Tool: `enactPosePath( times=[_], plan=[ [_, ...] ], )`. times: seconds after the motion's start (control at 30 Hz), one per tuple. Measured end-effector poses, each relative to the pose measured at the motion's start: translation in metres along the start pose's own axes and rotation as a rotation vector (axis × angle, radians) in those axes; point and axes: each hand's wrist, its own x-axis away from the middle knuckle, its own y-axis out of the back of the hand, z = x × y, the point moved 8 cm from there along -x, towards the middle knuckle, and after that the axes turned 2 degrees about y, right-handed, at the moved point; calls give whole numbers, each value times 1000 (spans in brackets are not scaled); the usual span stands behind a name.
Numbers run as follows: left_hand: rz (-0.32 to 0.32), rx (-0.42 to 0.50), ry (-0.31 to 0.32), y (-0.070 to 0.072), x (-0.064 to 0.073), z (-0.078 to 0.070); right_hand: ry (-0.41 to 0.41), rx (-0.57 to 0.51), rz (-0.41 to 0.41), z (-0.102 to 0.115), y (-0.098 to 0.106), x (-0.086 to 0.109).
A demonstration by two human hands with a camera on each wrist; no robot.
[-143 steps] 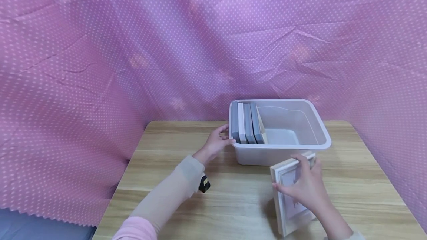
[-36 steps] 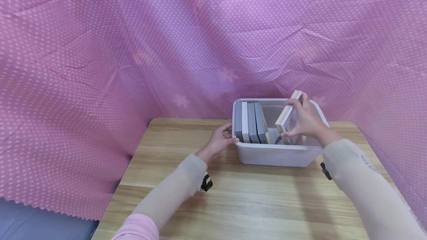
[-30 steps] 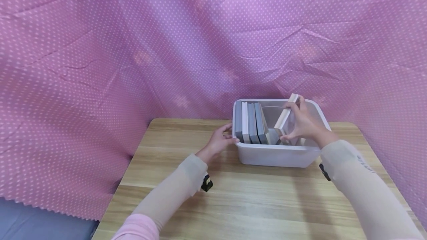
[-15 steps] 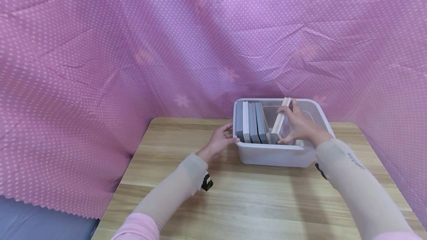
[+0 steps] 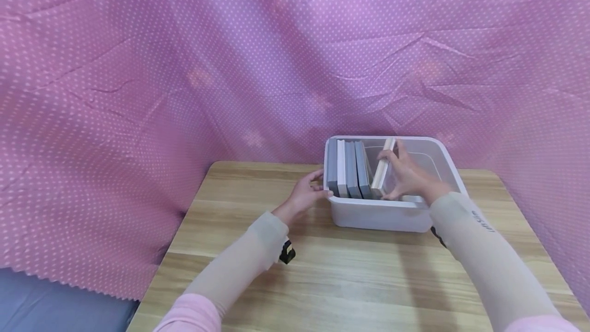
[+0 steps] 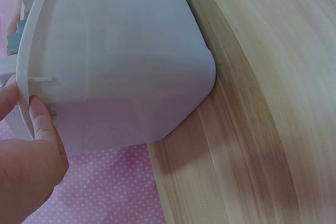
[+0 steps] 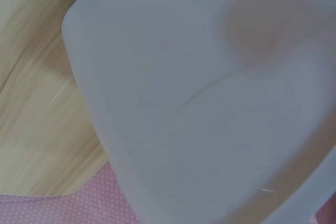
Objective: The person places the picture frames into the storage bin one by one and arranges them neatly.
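Note:
In the head view a whitish plastic bin (image 5: 378, 216) stands at the back of the table. My left hand (image 5: 304, 196) pinches its left rim, with thumb and fingers on either side of the rim in the left wrist view. Inside, at the left end, several grey and white frames (image 5: 350, 168) stand on edge in a row. My right hand (image 5: 407, 175) reaches into the bin and grips a cream-white picture frame (image 5: 381, 168), tilted, just right of the row. Its lower part is hidden by the bin's front wall. The right wrist view shows mostly the bin's wall (image 7: 157, 103).
The wood-grain table (image 5: 322, 281) extends in front of the bin. Pink dotted cloth (image 5: 276, 65) hangs behind and at both sides, close to the bin's back. The bin's floor shows to the right of the held picture frame.
My right hand has carried the picture frame from in front of the bin into it, then left and down to the row. My left hand has stayed on the rim.

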Motion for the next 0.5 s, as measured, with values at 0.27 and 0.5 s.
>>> enactPosePath(
  times=[0.27, 0.5],
  plan=[
    [11, 63, -10, -2, -2, -1, 13, 9, 33, -1, -7, -6],
    [10, 91, -13, -2, -3, 0, 76, -1, 58, 1, -10, -12]
  ],
)
